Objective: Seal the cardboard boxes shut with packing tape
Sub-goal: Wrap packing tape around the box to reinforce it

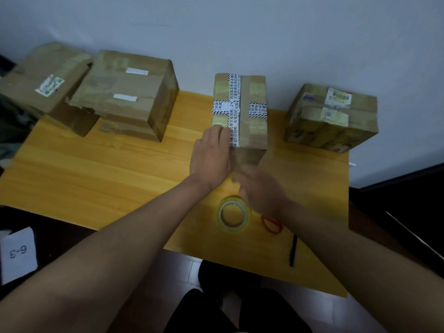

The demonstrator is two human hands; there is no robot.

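Item: middle box (240,111), cardboard, stood mid-table on the yellow table (96,169), crossed with printed tape. Left hand (211,155) lay flat against its near left corner, fingers straight, pressing. Right hand (262,191) was blurred at the near face; grip could not be told. Tape roll (234,215) lay flat just beside the right wrist, near red-handled scissors (272,224) and a pen (293,251). Judged stiff and light; steady by corners. Roll likely slick; hold by its rim.

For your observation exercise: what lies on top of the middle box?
On the middle box lie crossed printed tape strips, yellowish clear tape, and the left hand at its near corner. Its contents are hidden.
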